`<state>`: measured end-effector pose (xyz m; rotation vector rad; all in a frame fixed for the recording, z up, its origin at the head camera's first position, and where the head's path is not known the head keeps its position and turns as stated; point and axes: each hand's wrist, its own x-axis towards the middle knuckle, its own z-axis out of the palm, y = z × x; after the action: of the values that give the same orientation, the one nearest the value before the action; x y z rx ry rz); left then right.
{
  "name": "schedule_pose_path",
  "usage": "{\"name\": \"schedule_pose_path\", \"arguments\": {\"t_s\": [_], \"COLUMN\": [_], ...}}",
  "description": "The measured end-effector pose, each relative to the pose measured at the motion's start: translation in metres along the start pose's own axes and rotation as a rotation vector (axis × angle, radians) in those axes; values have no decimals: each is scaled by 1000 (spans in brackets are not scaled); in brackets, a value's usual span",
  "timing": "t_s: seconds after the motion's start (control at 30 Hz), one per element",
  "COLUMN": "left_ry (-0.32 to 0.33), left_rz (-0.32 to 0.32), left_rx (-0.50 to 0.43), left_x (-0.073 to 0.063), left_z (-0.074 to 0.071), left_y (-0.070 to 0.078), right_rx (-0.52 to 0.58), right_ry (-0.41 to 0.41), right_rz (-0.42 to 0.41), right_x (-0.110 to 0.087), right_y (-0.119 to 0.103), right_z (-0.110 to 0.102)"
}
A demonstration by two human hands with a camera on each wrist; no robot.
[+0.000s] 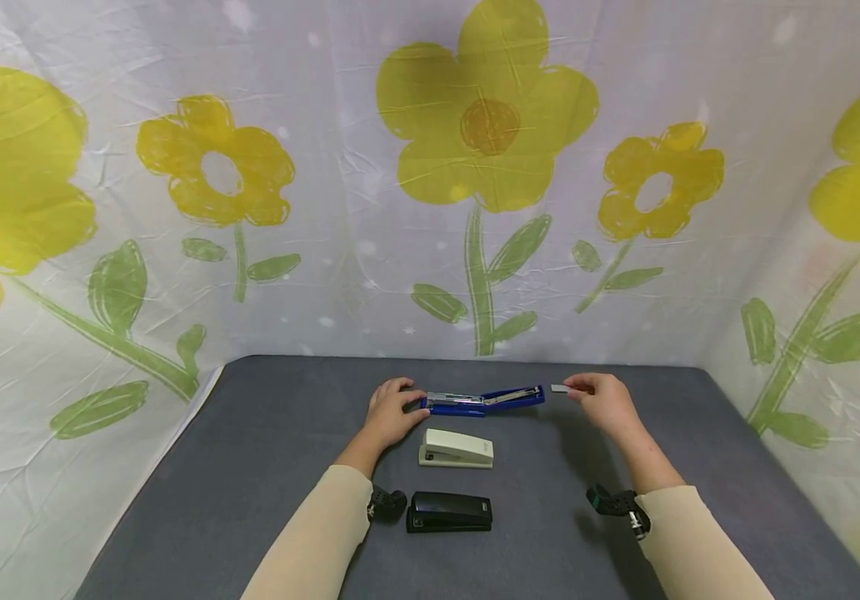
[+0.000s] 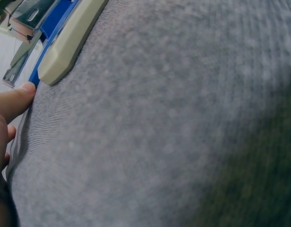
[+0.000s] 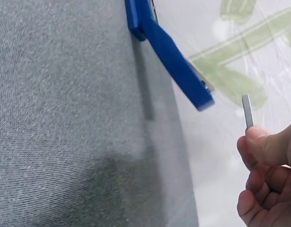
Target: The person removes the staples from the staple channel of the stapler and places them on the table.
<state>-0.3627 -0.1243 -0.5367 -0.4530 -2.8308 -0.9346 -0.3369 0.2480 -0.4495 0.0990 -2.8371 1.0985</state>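
Observation:
A blue stapler (image 1: 460, 408) lies folded wide open across the far part of the table, its metal staple channel facing up. My left hand (image 1: 391, 414) grips its left end, thumb on the near side and fingers behind. In the left wrist view the thumb (image 2: 17, 101) presses against the blue base. My right hand (image 1: 604, 402) pinches a small grey strip of staples (image 1: 559, 388) between thumb and fingertips. The strip (image 3: 247, 111) sticks out just past the tip of the stapler's raised top arm (image 3: 178, 64), apart from it.
Nearer me, a cream stapler (image 1: 456, 449) stands on the dark grey table (image 1: 287, 467), with a black stapler (image 1: 449, 512) in front of it. Behind the table hangs a flowered curtain (image 1: 340, 275). Each wrist wears a dark camera strap.

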Motion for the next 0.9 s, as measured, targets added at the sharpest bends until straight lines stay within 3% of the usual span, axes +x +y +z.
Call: {"name": "schedule_pose_path", "arguments": {"t_s": [0.57, 0.9], "left_ry": [10, 0], "left_rz": [7, 5], "left_rx": [13, 13], "left_x": [1, 1], "left_z": [2, 2], "left_y": [-3, -3], "right_rx": [22, -51], "right_ry": [-86, -116], "right_rz": [95, 84], "right_x": [4, 10], "right_y": [30, 43], "right_z": [15, 29]}}
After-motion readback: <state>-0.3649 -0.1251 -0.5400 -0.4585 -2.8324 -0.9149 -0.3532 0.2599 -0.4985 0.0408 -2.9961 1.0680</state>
